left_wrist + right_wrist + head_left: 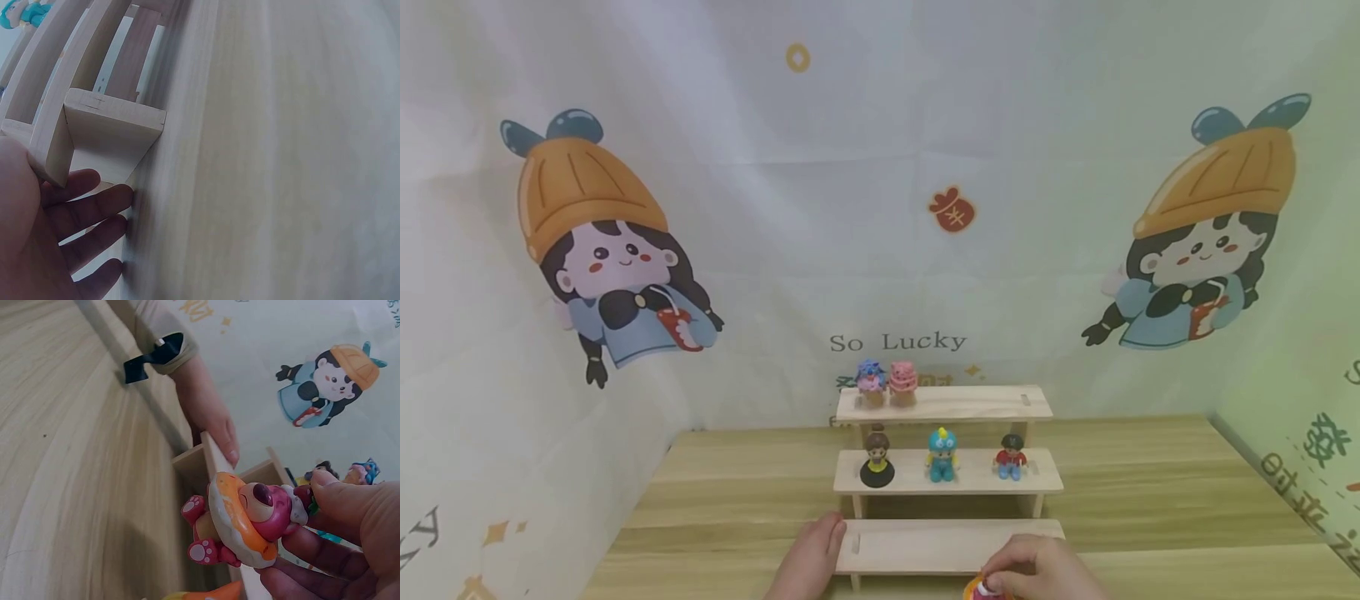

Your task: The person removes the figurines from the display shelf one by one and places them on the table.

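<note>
My right hand (1037, 567) pinches a pink bear figurine (272, 512) by the top of its head, between thumb and fingers. An orange-and-white ring circles the bear's body, and its paw-printed feet point away from the hand in the right wrist view. The bear is in front of the lowest step of a three-tier wooden stand (940, 546). At the left end of that step, my left hand (69, 231) holds the board, thumb over it and fingers beside the leg underneath. In the head view the bear's lower part is cut off by the frame edge.
The middle step carries a brown-haired figurine (877, 458), a teal-capped figurine (942, 457) and a red-jacketed figurine (1011, 458). Above, a blue-and-pink ice cream figurine (871, 383) stands beside a pink one (903, 383). An orange-yellow object (209, 592) shows below the bear. Printed cloth (880, 208) hangs behind.
</note>
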Motion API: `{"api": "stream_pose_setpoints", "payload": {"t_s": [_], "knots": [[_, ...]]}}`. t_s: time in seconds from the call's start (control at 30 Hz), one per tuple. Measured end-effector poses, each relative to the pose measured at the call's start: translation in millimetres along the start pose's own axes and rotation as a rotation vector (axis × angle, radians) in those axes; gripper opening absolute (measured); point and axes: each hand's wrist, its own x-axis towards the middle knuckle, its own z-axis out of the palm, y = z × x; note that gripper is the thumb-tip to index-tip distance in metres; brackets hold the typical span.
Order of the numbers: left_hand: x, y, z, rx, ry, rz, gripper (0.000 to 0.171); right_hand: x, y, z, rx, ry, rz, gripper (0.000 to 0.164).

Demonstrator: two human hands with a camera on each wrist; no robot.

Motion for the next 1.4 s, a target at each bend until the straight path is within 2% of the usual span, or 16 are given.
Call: {"api": "stream_pose_setpoints", "payload": {"t_s": [0.1, 0.17, 0.37, 0.43, 0.63, 0.8, 1.03, 1.23, 1.4], "knots": [[-0.7, 0.3, 0.2, -0.003, 0.0, -0.007, 0.032, -1, 4, 4, 0.022, -0.005, 0.065, 0.02], [-1.3, 0.8, 0.2, -0.004, 0.002, -0.01, 0.032, -1, 7, 7, -0.002, -0.009, 0.052, 0.02], [-1.9, 1.8, -0.7, 0.009, 0.002, -0.011, 0.032, 0, 23, 10, -0.17, -0.02, -0.124, 0.014], [-1.5, 1.9, -0.8, 0.016, 0.005, -0.01, 0.031, 1, 27, 10, -0.194, -0.031, -0.163, 0.012], [0.0, 1.6, 0.1, 0.011, 0.012, -0.004, 0.028, 4, 35, 9, -0.213, -0.086, -0.209, 0.008], [0.4, 0.6, 0.2, 0.001, 0.01, 0.0, 0.028, 5, 38, 9, -0.257, -0.085, -0.245, 0.007], [0.4, -0.6, 1.4, 0.008, 0.02, 0.01, 0.027, 6, 40, 10, -0.232, -0.076, -0.175, 0.01], [0.6, -1.7, 2.2, 0.0, 0.017, 0.004, 0.027, 4, 40, 11, -0.24, -0.05, -0.149, 0.011], [0.7, -1.4, 1.7, -0.002, 0.016, -0.001, 0.028, 3, 35, 11, -0.178, -0.05, -0.042, 0.016]]}}
